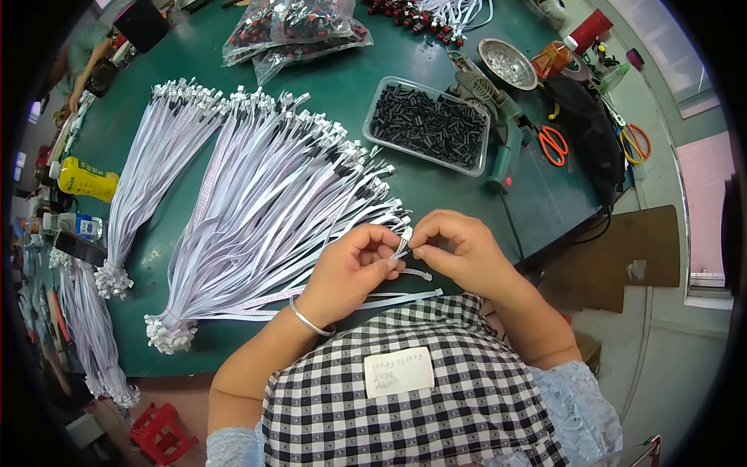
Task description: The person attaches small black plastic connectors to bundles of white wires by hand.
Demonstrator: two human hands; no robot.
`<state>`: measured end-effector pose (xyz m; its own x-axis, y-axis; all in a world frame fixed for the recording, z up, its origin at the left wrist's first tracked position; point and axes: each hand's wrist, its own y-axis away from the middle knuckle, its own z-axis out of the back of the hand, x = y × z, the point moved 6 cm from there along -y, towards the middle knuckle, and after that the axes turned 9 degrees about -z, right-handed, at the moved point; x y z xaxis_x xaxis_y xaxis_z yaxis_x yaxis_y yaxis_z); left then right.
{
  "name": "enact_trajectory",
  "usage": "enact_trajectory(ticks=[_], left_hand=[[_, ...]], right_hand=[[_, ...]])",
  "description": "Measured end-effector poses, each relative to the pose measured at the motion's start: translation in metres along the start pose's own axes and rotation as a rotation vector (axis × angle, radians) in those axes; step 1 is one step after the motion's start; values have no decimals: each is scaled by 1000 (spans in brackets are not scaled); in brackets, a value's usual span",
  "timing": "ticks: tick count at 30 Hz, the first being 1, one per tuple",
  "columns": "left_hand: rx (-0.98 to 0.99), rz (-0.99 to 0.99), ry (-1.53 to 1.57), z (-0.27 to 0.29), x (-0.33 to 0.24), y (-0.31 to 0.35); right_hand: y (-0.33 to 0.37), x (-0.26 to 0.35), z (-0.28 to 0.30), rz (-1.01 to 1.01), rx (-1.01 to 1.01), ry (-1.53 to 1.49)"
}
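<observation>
My left hand (362, 265) is closed on a white ribbon cable near its end, where a small white connector (406, 233) sticks up. Close beside it, my right hand (455, 245) pinches at that same end with thumb and forefinger. Whatever sits between those right fingertips is too small to make out. A large fanned bundle of white ribbon cables (257, 202) lies left of my hands, gathered at its near end in a cluster of white connectors (170, 333). Two loose cable ends (420, 294) run below my left hand.
A clear tub (372, 128) of short black tubes stands beyond my hands. A green soldering iron (507, 156), orange-handled scissors (553, 146) and a metal bowl (507, 64) lie right. Bagged parts (296, 35) sit far back. Another cable bundle (159, 163) and a yellow bottle (87, 180) are left.
</observation>
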<state>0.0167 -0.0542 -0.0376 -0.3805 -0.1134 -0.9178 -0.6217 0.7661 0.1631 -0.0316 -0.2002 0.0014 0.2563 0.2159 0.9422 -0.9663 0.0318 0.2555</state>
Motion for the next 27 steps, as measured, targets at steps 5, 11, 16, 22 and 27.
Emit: enact_trajectory(ticks=[5, 11, 16, 22, 27], left_hand=[[-91, -61, -252, 3, -12, 3], [-160, -89, -309, 4, -15, 2], [-166, -422, -733, -8, -34, -1], [-69, -674, -1179, -25, -38, 0], [130, -709, -1264, -46, -35, 13]], right_hand=[[-2, -1, -6, -13, -46, -108], [-1, 1, -7, -75, -29, 21], [0, 25, 6, 152, -66, 382], [-42, 45, 75, 413, -368, 795], [-81, 22, 84, 342, -292, 1142]])
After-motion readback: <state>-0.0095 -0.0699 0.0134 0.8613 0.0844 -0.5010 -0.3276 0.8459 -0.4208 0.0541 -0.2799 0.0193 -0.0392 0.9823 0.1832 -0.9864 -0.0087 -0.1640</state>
